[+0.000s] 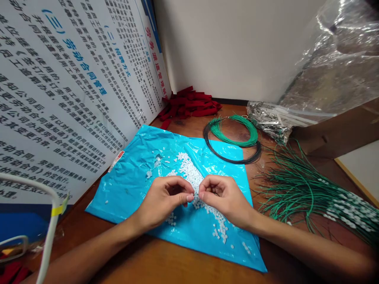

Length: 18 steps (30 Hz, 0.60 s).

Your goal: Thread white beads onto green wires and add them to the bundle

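My left hand point(166, 199) and my right hand point(223, 197) meet fingertip to fingertip above a blue plastic bag point(124, 189) lying flat. Thumb and forefinger are pinched together on each hand; whatever they hold is too small to make out. Small white pieces point(189, 169) lie heaped on the bag beneath and behind my fingers, with more scattered toward its front right. Behind the bag's right part rest a coil of green wires point(250, 134) and a coil of black wires point(231, 159), the black one overlapping the bag's edge.
Green wires with white pieces point(340, 201) spread at the right. Red strips point(189, 104) are piled at the back. A clear bag of metal parts point(269, 118) sits near a cardboard box point(346, 130). A printed board point(74, 79) stands left; a white tube point(50, 228) is at front left.
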Each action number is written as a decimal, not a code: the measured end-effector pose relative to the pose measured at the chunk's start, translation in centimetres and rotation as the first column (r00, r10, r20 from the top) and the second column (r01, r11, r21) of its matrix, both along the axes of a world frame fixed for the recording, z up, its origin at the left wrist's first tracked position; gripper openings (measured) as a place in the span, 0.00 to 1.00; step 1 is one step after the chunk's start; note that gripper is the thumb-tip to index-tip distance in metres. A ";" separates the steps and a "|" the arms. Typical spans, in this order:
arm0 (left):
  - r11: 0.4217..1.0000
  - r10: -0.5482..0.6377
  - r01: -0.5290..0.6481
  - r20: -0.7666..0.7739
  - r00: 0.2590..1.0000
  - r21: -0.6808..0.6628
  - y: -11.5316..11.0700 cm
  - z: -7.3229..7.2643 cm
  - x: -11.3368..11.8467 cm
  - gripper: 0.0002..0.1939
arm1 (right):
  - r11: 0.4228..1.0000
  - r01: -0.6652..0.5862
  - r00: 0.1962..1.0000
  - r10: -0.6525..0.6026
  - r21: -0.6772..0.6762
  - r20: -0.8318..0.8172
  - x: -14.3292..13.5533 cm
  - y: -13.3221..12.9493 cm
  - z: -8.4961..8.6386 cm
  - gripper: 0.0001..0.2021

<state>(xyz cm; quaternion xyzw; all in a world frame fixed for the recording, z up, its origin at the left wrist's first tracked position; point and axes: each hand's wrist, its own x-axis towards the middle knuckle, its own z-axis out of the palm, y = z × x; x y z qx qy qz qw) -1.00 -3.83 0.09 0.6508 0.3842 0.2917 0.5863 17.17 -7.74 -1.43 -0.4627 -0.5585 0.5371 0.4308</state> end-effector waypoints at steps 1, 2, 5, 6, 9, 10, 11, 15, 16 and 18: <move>0.999 0.011 -0.010 -0.007 1.000 0.035 0.0 0.0 0.0 0.02 | 1.000 0.005 1.000 -0.005 0.011 0.011 0.0 -0.1 0.0 0.04; 0.997 0.024 -0.022 -0.015 1.000 0.079 0.0 0.0 -0.1 0.03 | 1.000 0.013 1.000 -0.013 0.025 0.025 -0.1 -0.2 0.0 0.04; 0.978 0.055 -0.051 -0.013 0.998 0.204 -0.1 0.0 -0.2 0.03 | 0.996 0.036 0.996 -0.043 0.085 0.079 -0.1 -0.5 0.2 0.04; 0.974 0.055 -0.053 -0.003 0.998 0.222 -0.1 0.0 -0.2 0.03 | 0.993 0.042 0.994 -0.053 0.110 0.098 -0.2 -0.6 0.2 0.03; 0.966 0.045 -0.050 0.025 0.999 0.255 -0.2 0.1 -0.2 0.01 | 0.983 0.045 0.987 -0.071 0.176 0.144 -0.2 -0.8 0.4 0.03; 0.962 0.038 -0.044 0.026 0.999 0.270 -0.2 0.1 -0.2 0.01 | 0.981 0.045 0.986 -0.074 0.187 0.152 -0.2 -0.8 0.4 0.03; 0.958 0.030 -0.036 0.024 0.999 0.285 -0.2 0.2 -0.1 0.02 | 0.980 0.042 0.985 -0.074 0.193 0.157 -0.2 -0.9 0.4 0.03; 0.970 0.014 -0.023 0.037 0.999 0.241 -0.2 0.3 0.0 0.01 | 0.976 0.044 0.981 -0.083 0.211 0.178 -0.2 -0.9 0.4 0.04; 0.979 0.019 -0.028 0.048 0.999 0.203 -0.2 0.3 0.0 0.00 | 0.974 0.043 0.978 -0.086 0.224 0.188 -0.3 -1.0 0.4 0.04; 0.990 0.028 -0.036 0.061 0.998 0.135 -0.2 0.2 0.1 0.02 | 0.967 0.036 0.972 -0.092 0.253 0.215 -0.3 -1.0 0.5 0.04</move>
